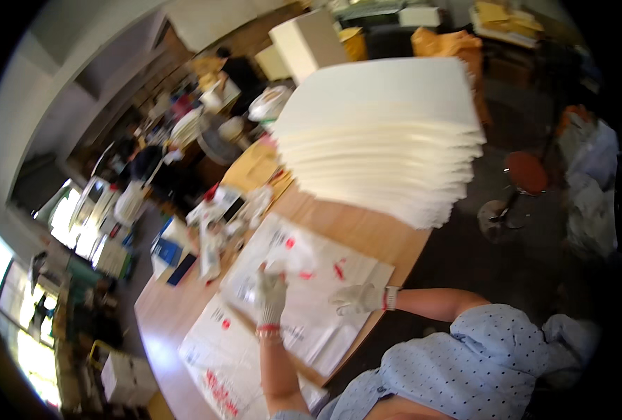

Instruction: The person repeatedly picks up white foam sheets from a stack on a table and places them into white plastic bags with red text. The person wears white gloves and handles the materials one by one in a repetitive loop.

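Note:
My left hand [271,295], in a white knit glove with a red-banded cuff, is over a white printed sheet or flat bag [304,248] with red marks. A bare fingertip points away from me, and the fingers look apart with nothing visible in them. Near the right edge of the same sheet is my right hand [356,299], also gloved. Its fingers reach left, slightly spread, though blur softens them. A second white printed piece [206,357] with red marks lies nearer, on the left. I cannot tell whether either palm touches the sheet.
A tall stack of white sheets [381,140] stands at the table's far end. Small tools and packets [216,227] clutter the left side of the wooden table [160,322]. A round red stool [526,173] is on the right; two people work beyond, at far left.

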`<state>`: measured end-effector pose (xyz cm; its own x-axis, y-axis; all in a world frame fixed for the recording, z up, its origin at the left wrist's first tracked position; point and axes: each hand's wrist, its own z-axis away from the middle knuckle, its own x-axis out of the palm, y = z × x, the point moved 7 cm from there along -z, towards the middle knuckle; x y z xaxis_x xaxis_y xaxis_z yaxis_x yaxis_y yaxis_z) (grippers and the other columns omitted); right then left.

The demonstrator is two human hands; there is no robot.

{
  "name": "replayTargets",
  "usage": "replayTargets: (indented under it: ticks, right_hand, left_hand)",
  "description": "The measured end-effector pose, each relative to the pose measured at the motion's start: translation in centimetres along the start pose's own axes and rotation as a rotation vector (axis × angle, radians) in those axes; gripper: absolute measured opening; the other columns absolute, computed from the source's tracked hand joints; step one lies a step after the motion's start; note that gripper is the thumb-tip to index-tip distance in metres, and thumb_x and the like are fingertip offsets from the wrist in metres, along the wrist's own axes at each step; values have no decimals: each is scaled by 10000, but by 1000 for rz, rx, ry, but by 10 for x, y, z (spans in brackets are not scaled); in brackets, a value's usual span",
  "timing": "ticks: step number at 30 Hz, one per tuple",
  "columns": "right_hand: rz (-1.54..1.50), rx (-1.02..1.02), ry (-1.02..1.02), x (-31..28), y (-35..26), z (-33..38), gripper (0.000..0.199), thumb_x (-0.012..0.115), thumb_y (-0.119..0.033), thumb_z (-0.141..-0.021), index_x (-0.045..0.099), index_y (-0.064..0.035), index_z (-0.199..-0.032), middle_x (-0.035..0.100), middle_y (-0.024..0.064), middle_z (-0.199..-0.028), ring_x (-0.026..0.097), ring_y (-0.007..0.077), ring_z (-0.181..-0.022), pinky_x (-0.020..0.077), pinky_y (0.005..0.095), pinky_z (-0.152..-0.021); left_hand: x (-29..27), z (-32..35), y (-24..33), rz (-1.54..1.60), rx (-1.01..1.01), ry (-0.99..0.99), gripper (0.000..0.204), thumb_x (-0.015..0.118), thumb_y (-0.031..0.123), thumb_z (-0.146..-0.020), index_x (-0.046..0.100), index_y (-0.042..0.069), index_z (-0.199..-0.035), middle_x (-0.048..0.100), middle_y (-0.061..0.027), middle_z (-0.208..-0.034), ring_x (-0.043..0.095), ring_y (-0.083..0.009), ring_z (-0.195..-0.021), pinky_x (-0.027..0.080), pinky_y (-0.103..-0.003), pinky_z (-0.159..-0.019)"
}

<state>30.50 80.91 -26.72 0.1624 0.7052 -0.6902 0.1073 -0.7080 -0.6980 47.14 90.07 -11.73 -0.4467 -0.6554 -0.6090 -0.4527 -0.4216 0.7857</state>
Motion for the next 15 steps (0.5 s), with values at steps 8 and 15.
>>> replayTargets:
  ticks: [8, 15]
  right_hand:
    - [1069, -91, 759, -432, -127, 173, 652, 695, -273, -764, 402, -52, -1303, 592, 189, -1080, 575, 298, -1019, 449, 408, -901]
    - [321, 47, 440, -518, -50, 163, 470, 618, -270, -837, 461, -50, -1221, 646, 156, -964, 635, 237, -911, 498, 313, -826]
  left_hand:
    - [-28, 68, 80, -390, 536, 410, 588, 676, 75, -738, 419, -9, -1260, 599, -127, -1034, 583, -257, -947, 464, -371, -817]
    - [33, 89, 161, -30, 660, -77, 449, 616, 8, -789, 469, -12, -1213, 610, -115, -1007, 610, -224, -887, 482, -332, -778]
